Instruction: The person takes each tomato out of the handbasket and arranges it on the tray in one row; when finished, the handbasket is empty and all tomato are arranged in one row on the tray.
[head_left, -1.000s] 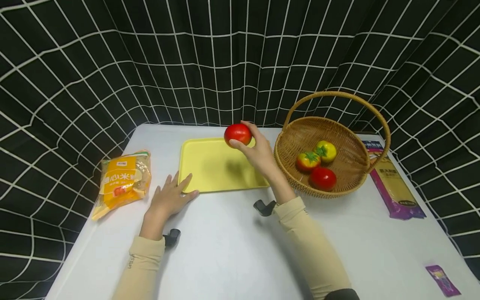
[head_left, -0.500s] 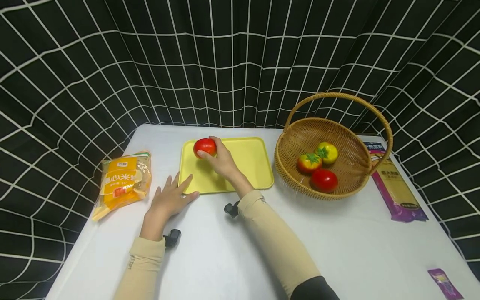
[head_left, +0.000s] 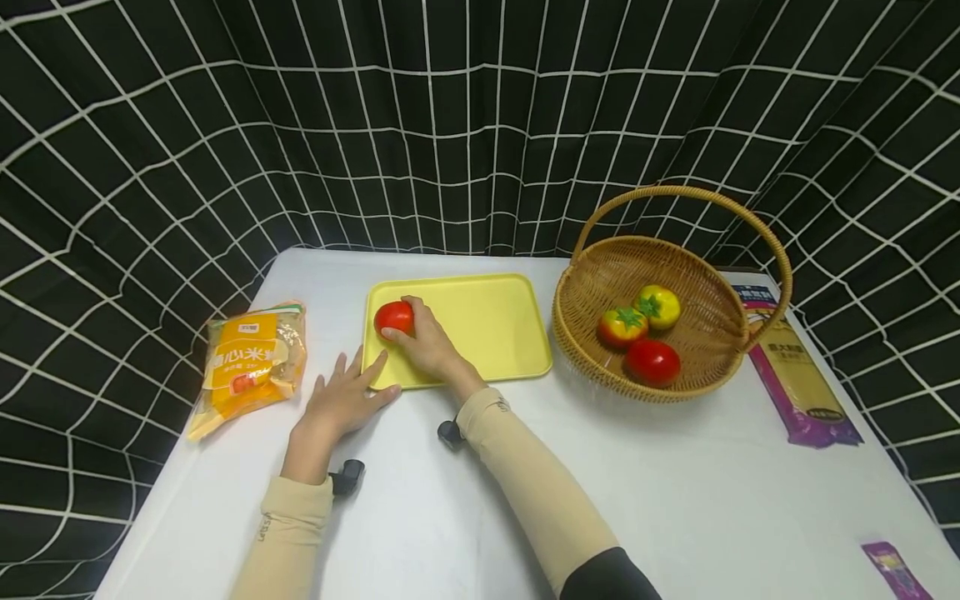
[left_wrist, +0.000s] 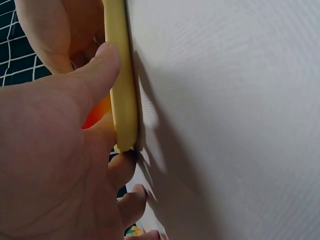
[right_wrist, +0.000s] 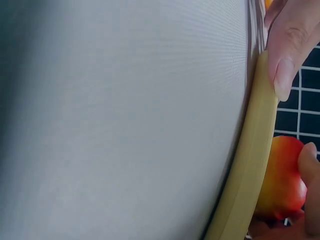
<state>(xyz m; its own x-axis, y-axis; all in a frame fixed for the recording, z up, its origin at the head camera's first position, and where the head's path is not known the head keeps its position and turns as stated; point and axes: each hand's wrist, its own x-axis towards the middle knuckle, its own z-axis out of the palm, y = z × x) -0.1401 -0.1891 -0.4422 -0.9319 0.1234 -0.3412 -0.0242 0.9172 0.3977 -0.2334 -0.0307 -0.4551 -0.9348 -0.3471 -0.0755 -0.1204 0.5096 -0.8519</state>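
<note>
In the head view my right hand (head_left: 431, 340) grips a red tomato (head_left: 393, 317) low over the left end of a yellow tray (head_left: 487, 325). The right wrist view shows a yellowish patch on the tomato (right_wrist: 281, 182) and its underside close to the tray. Whether it touches the tray cannot be made out. My left hand (head_left: 341, 404) rests at the tray's near left corner, fingers spread. In the left wrist view its thumb lies on the rim of the tray (left_wrist: 125, 100), with other fingers around the corner on the white cloth.
A handled wicker basket (head_left: 573, 312) with several tomatoes stands right of the tray. Left of my left hand lies an orange bag of grain (head_left: 251, 358). A purple pasta pack (head_left: 806, 383) is right of the basket, and a small purple packet (head_left: 896, 571) lies near front right.
My right hand has carried the tomato leftward and down, from above the tray's right half to its left end. My left hand has stayed at the tray's corner.
</note>
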